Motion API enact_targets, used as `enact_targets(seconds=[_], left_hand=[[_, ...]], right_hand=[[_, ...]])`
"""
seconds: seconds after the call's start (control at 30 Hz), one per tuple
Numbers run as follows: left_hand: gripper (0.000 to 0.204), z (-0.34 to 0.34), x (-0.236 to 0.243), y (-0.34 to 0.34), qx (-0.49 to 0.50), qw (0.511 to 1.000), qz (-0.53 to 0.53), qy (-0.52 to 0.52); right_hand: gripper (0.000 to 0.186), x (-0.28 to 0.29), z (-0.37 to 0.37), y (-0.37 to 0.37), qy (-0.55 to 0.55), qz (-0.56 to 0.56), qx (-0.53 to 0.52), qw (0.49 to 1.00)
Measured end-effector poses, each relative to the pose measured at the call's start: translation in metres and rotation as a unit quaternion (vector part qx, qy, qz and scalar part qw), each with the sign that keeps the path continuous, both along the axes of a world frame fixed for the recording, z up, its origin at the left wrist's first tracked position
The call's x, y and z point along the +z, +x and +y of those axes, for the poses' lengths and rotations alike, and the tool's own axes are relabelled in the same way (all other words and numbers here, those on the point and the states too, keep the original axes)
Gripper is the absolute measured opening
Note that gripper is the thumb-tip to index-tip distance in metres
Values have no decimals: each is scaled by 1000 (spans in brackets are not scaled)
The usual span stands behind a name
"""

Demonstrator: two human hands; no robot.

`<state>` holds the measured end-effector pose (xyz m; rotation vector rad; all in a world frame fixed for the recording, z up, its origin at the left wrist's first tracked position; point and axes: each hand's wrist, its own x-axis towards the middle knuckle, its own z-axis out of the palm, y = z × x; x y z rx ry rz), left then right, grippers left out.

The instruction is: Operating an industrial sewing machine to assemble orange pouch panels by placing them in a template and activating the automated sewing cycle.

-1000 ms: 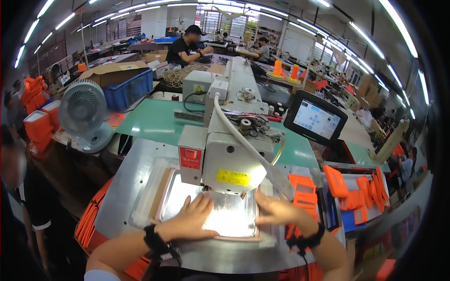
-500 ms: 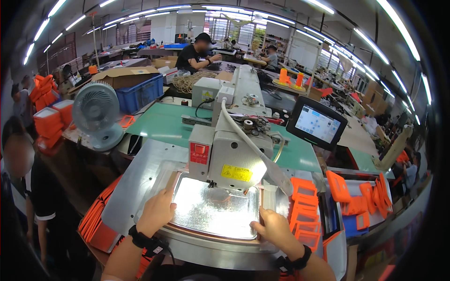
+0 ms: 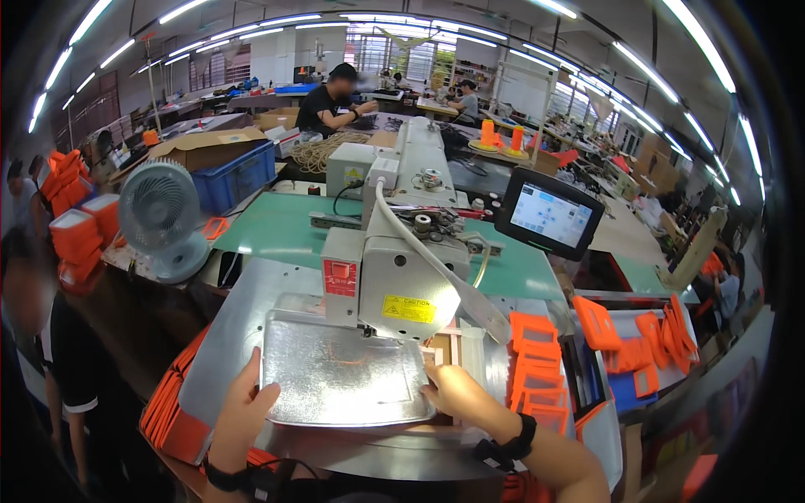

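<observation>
A shiny rectangular metal tray [image 3: 340, 377] with a raised rim sits askew on the bed of a computerized sewing machine [image 3: 411, 289], in front of the head. My left hand [image 3: 243, 407] is at the tray's left edge, thumb and forefinger spread, the thumb tip at the rim. My right hand [image 3: 457, 390] has its fingers bent against the tray's right edge and grips it there; its fingertips are partly hidden. Beyond that hand, part of a brown frame [image 3: 444, 344] is uncovered.
Orange frames [image 3: 537, 373] lie overlapped at the right, and more orange pieces [image 3: 180, 394] are stacked at the lower left. A touchscreen [image 3: 549, 214] stands beyond the machine. At the left are a fan [image 3: 159, 205] and a person [image 3: 75, 344]; another person [image 3: 331, 105] sits across.
The metal tray has shifted left out of line with the brown frame, baring its right part. My left hand has moved left and down; my right hand has moved inward to the tray's edge.
</observation>
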<state>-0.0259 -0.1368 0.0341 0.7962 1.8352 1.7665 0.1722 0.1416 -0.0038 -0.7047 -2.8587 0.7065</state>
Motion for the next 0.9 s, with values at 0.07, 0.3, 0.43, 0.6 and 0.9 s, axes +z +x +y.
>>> enact_targets(seconds=[0.07, 0.3, 0.43, 0.6, 0.9], left_hand=[[79, -1, 26, 28, 7, 985, -145, 98], [84, 22, 6, 72, 8, 980, -26, 198], [55, 15, -4, 63, 123, 958, -177, 192], [42, -61, -40, 14, 199, 921, -308, 130], [37, -102, -59, 5, 205, 857, -325, 343]], right_hand=[[24, -5, 3, -9, 9, 18, 32, 999], [19, -5, 3, -17, -51, 63, 68, 994], [17, 2, -35, -33, -177, 78, 115, 974], [35, 24, -63, -37, -91, 128, 202, 967], [27, 22, -71, -38, -43, 165, 233, 957]])
